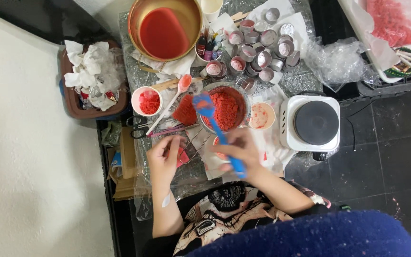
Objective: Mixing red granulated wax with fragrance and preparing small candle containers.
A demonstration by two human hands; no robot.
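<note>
Bright, even light falls from above and shadows stay soft and short. The foil table cover (291, 81) and the clear plastic bag (338, 59) glint. The blue spatula (220, 133) smears slightly. Edges bend outward, and the blue cloth (319, 235) nearest the lens looks soft.

Person seen from above, both forearms bare, no sleeves reaching the wrists. Left hand (163, 159): no glove, no ring or watch visible; small white patch or strip stuck on the forearm partway to the elbow. Right hand (241, 151): bare too, no jewellery that shows. Torso in a black top w/ a big white-and-grey printed graphic across the chest, line-drawn, detail too small to make out. At the right upper arm, a bit of patterned fabric, pink and pale. Nearest the camera, a wide dark-blue fuzzy garment or cloth covers the lap, bottom right.
</note>
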